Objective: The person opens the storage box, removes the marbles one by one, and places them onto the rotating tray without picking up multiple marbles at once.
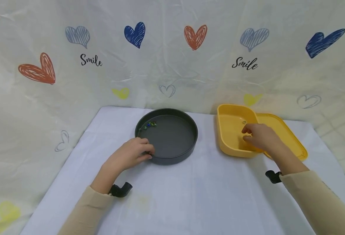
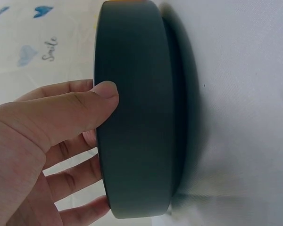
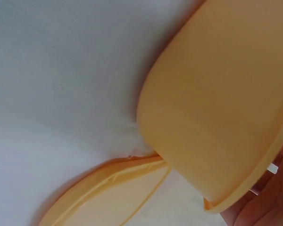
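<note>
My left hand (image 1: 131, 152) grips the near left rim of a dark round pan (image 1: 175, 138). In the left wrist view the thumb (image 2: 101, 96) presses the pan's outer wall, with the other fingers over the rim. Several small glass marbles (image 1: 149, 125) lie inside the pan along its left side. On the right, my right hand (image 1: 260, 135) reaches over a yellow container (image 1: 227, 130), thumb and forefinger apart. One marble (image 1: 244, 122) shows in the container just beyond the fingers. In the right wrist view the container's wall (image 3: 212, 103) hides most of that hand.
A yellow lid (image 1: 284, 133) lies on the white-covered table (image 1: 172, 195), partly under the container's right side. Behind the table hangs a pale sheet (image 1: 172, 62) printed with hearts. A black wrist camera mount (image 1: 122, 189) sits below each hand.
</note>
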A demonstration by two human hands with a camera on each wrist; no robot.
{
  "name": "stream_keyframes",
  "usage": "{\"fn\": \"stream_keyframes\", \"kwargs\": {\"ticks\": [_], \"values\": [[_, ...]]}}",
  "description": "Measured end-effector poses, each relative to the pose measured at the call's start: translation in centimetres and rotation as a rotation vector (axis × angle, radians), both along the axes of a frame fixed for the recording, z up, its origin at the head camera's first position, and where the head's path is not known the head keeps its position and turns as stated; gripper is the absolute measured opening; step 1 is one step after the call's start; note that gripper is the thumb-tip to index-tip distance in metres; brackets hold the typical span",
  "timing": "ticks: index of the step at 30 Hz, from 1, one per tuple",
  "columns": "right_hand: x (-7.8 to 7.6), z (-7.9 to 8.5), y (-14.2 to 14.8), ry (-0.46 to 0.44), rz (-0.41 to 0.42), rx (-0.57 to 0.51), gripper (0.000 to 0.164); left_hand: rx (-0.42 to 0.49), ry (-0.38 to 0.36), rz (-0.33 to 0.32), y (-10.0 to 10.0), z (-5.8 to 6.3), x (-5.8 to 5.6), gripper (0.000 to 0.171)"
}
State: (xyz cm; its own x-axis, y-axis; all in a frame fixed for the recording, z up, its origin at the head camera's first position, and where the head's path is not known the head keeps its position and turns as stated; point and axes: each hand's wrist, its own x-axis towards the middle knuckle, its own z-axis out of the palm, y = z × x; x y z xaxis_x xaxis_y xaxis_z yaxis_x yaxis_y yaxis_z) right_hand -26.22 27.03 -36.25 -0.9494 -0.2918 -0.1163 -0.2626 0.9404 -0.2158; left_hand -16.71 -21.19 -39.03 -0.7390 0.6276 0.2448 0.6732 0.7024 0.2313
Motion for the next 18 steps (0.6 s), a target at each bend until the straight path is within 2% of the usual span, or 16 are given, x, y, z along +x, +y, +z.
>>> {"fn": "stream_keyframes", "kwargs": {"ticks": [18], "values": [[-0.5, -1.2, -0.6, -0.041, -0.009, 0.091, 0.029, 0.003, -0.010, 0.007, 0.0, -0.1, 0.1, 0.014]]}}
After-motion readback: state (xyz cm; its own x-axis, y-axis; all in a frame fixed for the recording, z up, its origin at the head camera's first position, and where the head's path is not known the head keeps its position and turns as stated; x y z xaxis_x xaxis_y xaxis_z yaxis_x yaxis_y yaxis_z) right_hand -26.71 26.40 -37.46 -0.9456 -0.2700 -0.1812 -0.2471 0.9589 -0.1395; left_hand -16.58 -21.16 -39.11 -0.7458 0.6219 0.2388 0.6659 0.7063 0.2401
